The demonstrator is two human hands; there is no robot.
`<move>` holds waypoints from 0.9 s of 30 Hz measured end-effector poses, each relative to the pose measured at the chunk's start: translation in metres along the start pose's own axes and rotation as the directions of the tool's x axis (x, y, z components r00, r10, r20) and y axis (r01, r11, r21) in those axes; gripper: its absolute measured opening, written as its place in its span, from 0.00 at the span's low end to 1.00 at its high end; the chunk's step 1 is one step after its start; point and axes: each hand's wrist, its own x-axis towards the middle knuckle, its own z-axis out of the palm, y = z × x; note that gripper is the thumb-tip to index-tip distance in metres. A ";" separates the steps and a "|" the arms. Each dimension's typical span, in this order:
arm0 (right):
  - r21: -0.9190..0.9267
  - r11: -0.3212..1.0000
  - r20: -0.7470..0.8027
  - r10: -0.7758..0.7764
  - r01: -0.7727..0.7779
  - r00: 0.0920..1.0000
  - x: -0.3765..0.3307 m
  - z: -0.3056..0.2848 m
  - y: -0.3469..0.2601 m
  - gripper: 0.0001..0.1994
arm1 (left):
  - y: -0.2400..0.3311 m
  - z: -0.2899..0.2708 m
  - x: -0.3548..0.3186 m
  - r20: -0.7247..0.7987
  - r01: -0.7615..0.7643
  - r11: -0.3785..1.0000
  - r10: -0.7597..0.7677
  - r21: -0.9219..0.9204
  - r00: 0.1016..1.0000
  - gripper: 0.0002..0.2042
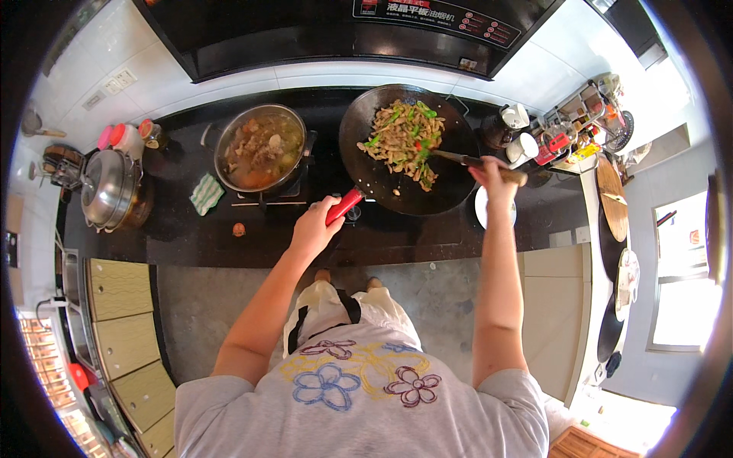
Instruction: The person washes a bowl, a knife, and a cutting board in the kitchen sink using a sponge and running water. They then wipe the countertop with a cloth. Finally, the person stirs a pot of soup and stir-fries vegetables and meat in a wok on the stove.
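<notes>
My left hand [313,229] is wrapped round the red handle [345,207] of a dark wok [450,195] on the stove. Sliced meat and green peppers [403,137] lie heaped in the wok, with a bit of red among them. In my right hand [495,181] is the wooden handle of a spatula [458,158]; its head reaches into the food and is mostly hidden there. Left of the wok, a steel pot [259,188] on the other burner holds a brownish soup with chunks. A white plate [482,208] is partly covered by my right forearm.
A folded green-and-white cloth [206,194] lies on the black counter [183,237]. At the far left stand a lidded steel steamer [111,187] and several jars [128,139]. White cups [522,149] and seasoning bottles [556,141] stand on the right. A range hood [290,38] hangs above.
</notes>
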 end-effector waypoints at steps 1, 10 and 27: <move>0.022 1.000 0.026 0.004 -0.005 1.000 -0.011 0.007 0.010 0.07 | -0.001 0.000 0.000 -0.008 -0.007 1.000 0.007 -0.005 1.000 0.20; -0.364 0.746 0.574 -0.292 0.557 0.765 -0.112 0.019 -0.053 0.10 | -0.001 -0.003 -0.002 -0.018 0.018 1.000 -0.018 -0.005 1.000 0.19; -0.498 0.357 0.656 -0.441 0.790 0.612 -0.110 0.052 -0.035 0.13 | 0.006 -0.006 -0.003 -0.016 0.030 0.999 -0.030 0.016 0.999 0.19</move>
